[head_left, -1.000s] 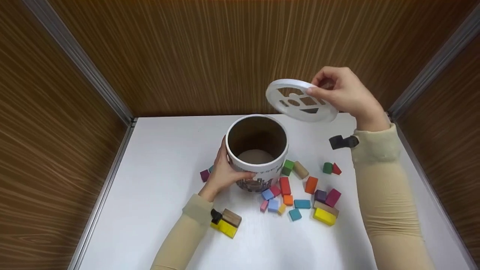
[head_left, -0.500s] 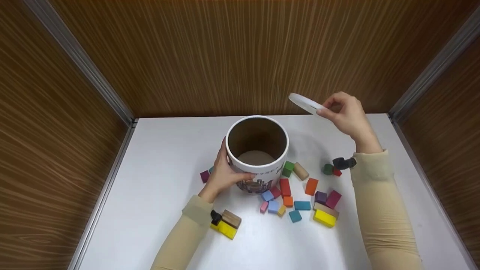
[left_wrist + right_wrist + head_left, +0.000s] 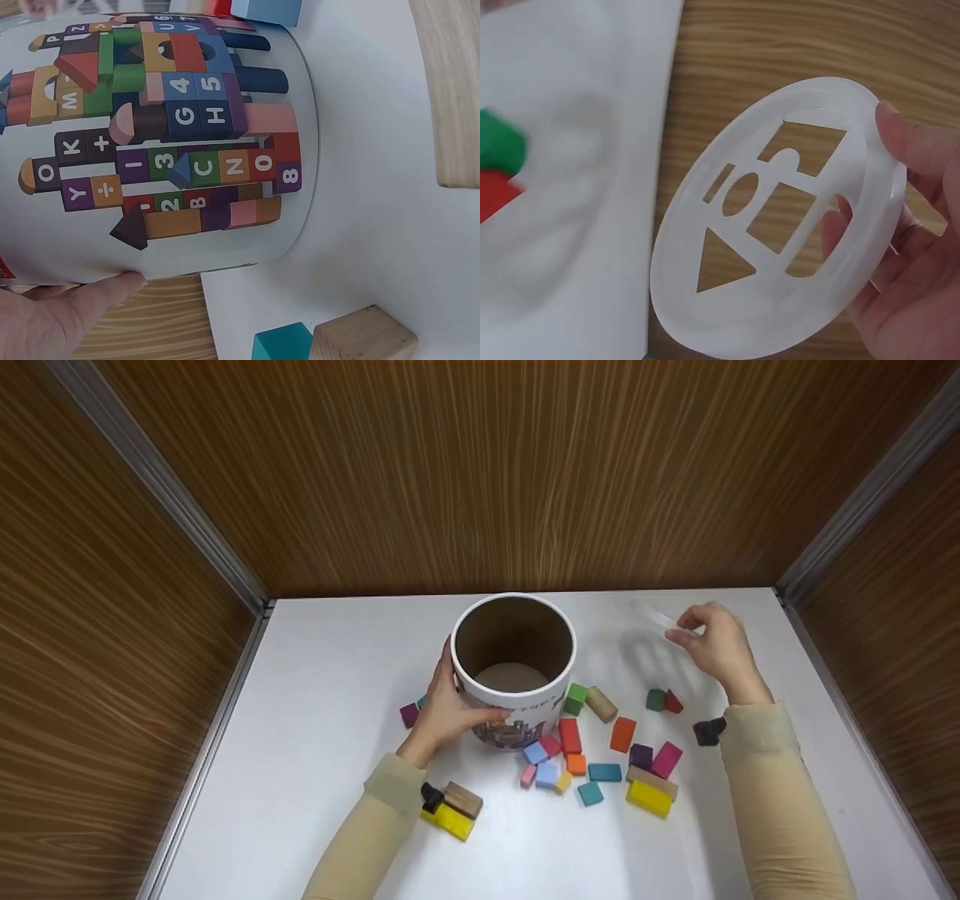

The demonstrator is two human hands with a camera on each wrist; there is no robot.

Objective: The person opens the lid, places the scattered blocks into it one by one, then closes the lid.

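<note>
A round white canister (image 3: 514,669) printed with coloured blocks (image 3: 161,142) stands open-topped mid-table, its inside brown. My left hand (image 3: 446,706) grips its near left side, fingers curled on the wall (image 3: 67,315). My right hand (image 3: 718,649) is low over the table at the right and pinches a white plastic lid (image 3: 776,225) with shape cut-outs by its rim. In the head view the lid (image 3: 654,616) is a thin blur, edge-on. Many coloured wooden blocks (image 3: 600,750) lie in front of and right of the canister.
The white table (image 3: 315,682) is enclosed by wood-grain walls on three sides with metal corner strips. A yellow block and a brown block (image 3: 456,808) lie by my left wrist. A green and a red block (image 3: 664,700) sit near my right hand.
My right hand has carried the lid down and to the right, from high above the table's back edge to just over the table. The left hand and canister have stayed put.
</note>
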